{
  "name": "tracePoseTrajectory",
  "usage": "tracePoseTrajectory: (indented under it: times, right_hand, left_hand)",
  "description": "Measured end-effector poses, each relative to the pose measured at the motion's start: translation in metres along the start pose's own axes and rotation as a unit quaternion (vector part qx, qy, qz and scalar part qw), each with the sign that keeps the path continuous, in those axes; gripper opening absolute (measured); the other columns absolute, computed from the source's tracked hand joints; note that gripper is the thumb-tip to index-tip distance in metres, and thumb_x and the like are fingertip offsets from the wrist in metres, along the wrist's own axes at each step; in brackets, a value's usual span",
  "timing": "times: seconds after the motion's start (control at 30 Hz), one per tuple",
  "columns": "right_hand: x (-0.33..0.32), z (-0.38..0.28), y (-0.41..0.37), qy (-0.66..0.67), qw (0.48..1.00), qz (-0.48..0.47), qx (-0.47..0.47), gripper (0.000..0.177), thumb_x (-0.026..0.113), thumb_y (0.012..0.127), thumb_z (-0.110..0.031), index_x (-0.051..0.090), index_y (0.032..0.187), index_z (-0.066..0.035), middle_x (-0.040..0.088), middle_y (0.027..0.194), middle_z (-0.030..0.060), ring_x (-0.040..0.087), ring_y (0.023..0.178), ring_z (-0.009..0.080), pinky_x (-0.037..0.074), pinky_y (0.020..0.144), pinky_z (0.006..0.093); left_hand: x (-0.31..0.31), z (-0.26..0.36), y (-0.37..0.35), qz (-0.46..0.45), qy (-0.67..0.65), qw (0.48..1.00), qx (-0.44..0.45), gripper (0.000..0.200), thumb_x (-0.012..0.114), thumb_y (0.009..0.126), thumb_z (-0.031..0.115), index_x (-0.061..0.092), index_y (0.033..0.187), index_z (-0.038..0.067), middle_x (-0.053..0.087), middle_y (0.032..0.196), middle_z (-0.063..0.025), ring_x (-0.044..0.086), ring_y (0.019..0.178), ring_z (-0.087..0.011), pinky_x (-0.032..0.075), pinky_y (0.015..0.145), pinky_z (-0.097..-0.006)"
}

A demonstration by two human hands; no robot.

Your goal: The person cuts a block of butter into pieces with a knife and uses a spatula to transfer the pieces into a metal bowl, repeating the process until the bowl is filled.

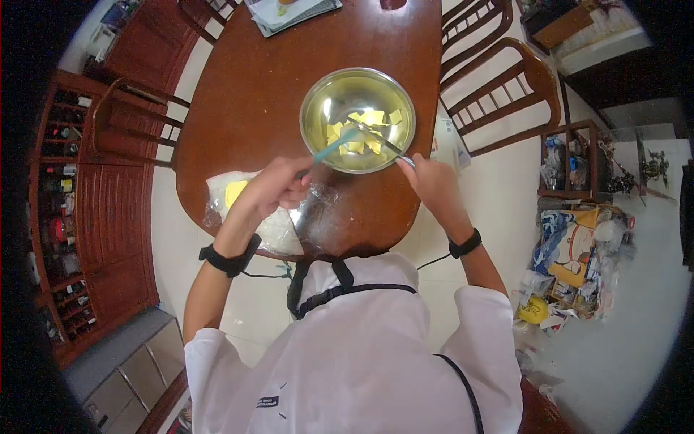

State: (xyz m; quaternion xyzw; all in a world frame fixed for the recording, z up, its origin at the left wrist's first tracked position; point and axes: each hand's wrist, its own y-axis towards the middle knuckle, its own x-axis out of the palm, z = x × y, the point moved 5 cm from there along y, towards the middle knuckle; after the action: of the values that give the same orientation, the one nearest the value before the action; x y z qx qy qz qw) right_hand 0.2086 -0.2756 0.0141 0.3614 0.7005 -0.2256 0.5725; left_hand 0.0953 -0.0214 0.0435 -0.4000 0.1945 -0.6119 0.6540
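A steel bowl (316,87) stands on the wooden table, with several pale yellow chunks (373,118) inside. My left hand (278,186) is closed round the handle of a teal spatula (337,145), whose head is among the chunks. In my right hand (436,189) is a metal utensil (387,143) that slants into the bowl; its tip meets the spatula's head. Beside my left wrist lies a yellow block (234,192) on white wrapping (278,233), partly hidden by my forearm. Clear plastic film (318,199) is spread near the bowl.
The brown table (249,101) reaches away from me. A tray with papers (296,16) is at its far left, a dark red cup (392,3) at its far edge. Wooden chairs (524,94) line both sides. Shelves with items (571,163) stand at right.
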Motion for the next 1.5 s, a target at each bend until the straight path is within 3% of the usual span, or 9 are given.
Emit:
tracePoseTrajectory:
  times: [0.43, 0.5, 0.57, 0.63, 0.67, 0.77, 0.93, 1.33, 1.5]
  right_hand:
    - [-0.028, -0.064, 0.008, 0.139, 0.99, 0.024, 0.006, 0.03, 0.064, 0.091, -0.034, 0.064, 0.084, -0.005, 0.063, 0.067, 0.0175, 0.063, 0.062, 0.0365, 0.049, 0.055, 0.0439]
    - [-0.029, -0.045, 0.005, 0.193, 0.977, 0.08, 0.05, 0.032, 0.062, 0.093, -0.034, 0.062, 0.084, -0.003, 0.062, 0.068, 0.018, 0.062, 0.061, 0.036, 0.046, 0.054, 0.0431]
    - [-0.03, -0.032, 0.001, 0.219, 0.968, 0.065, 0.099, 0.032, 0.06, 0.094, -0.033, 0.062, 0.084, -0.003, 0.062, 0.069, 0.0196, 0.062, 0.064, 0.038, 0.047, 0.055, 0.0441]
    - [-0.029, -0.018, -0.002, 0.244, 0.958, 0.05, 0.144, 0.032, 0.059, 0.095, -0.033, 0.062, 0.084, -0.003, 0.061, 0.07, 0.0211, 0.063, 0.067, 0.04, 0.048, 0.057, 0.045]
    - [-0.027, -0.011, -0.006, 0.263, 0.95, 0.045, 0.164, 0.033, 0.058, 0.096, -0.032, 0.061, 0.083, -0.002, 0.06, 0.07, 0.0218, 0.061, 0.067, 0.041, 0.046, 0.057, 0.0452]
    - [-0.025, -0.001, -0.014, 0.281, 0.942, 0.031, 0.182, 0.033, 0.058, 0.096, -0.031, 0.06, 0.082, -0.001, 0.057, 0.069, 0.022, 0.058, 0.064, 0.041, 0.044, 0.055, 0.0447]
    - [-0.029, -0.006, -0.017, 0.192, 0.977, -0.029, 0.086, 0.036, 0.063, 0.093, -0.034, 0.06, 0.077, -0.002, 0.059, 0.068, 0.0208, 0.059, 0.064, 0.0396, 0.045, 0.055, 0.0431]
    - [-0.021, 0.002, -0.005, 0.261, 0.937, -0.053, 0.224, 0.046, 0.055, 0.096, -0.041, 0.062, 0.078, 0.0, 0.06, 0.073, 0.0249, 0.06, 0.07, 0.0433, 0.045, 0.062, 0.0499]
    - [-0.021, -0.006, -0.007, 0.219, 0.959, -0.089, 0.154, 0.046, 0.054, 0.096, -0.042, 0.064, 0.079, 0.0, 0.062, 0.073, 0.0239, 0.061, 0.071, 0.0425, 0.046, 0.063, 0.0492]
  left_hand:
    - [0.003, -0.008, 0.006, -0.09, -0.042, 0.995, -0.002, 0.034, 0.045, 0.101, 0.029, 0.047, 0.072, 0.01, 0.032, 0.054, 0.0085, 0.024, 0.042, -0.0026, 0.017, 0.038, -0.0205]
    - [-0.01, -0.009, -0.001, 0.037, 0.114, 0.99, 0.073, 0.039, 0.046, 0.101, 0.034, 0.049, 0.07, 0.011, 0.038, 0.056, 0.0078, 0.027, 0.042, -0.0025, 0.018, 0.04, -0.0218]
    - [-0.019, -0.019, 0.001, 0.141, 0.273, 0.945, 0.113, 0.044, 0.048, 0.101, 0.038, 0.053, 0.071, 0.006, 0.05, 0.057, -0.0023, 0.038, 0.041, -0.0124, 0.026, 0.04, -0.0282]
    - [-0.011, -0.016, -0.018, 0.284, 0.434, 0.786, 0.337, 0.043, 0.049, 0.1, 0.034, 0.052, 0.074, 0.0, 0.058, 0.064, -0.019, 0.057, 0.055, -0.0378, 0.041, 0.05, -0.0427]
    - [-0.008, -0.016, -0.023, 0.298, 0.458, 0.78, 0.307, 0.034, 0.055, 0.097, 0.029, 0.052, 0.08, 0.0, 0.057, 0.07, -0.0248, 0.057, 0.069, -0.0457, 0.044, 0.058, -0.0485]
    - [-0.001, -0.025, -0.031, 0.329, 0.47, 0.716, 0.398, 0.025, 0.058, 0.095, 0.024, 0.052, 0.086, 0.001, 0.057, 0.068, -0.0228, 0.058, 0.066, -0.0437, 0.044, 0.055, -0.0476]
    - [0.001, -0.041, -0.027, 0.319, 0.475, 0.736, 0.362, 0.024, 0.063, 0.093, 0.021, 0.055, 0.086, 0.0, 0.058, 0.072, -0.0223, 0.058, 0.064, -0.0418, 0.043, 0.054, -0.0456]
    - [0.007, -0.05, -0.048, 0.353, 0.43, 0.755, 0.347, 0.023, 0.064, 0.092, 0.019, 0.055, 0.085, -0.001, 0.058, 0.072, -0.0239, 0.058, 0.063, -0.0427, 0.044, 0.053, -0.0443]
    - [0.009, -0.047, -0.051, 0.36, 0.424, 0.75, 0.359, 0.022, 0.064, 0.092, 0.019, 0.057, 0.086, -0.001, 0.059, 0.072, -0.0236, 0.058, 0.063, -0.0415, 0.044, 0.053, -0.0435]
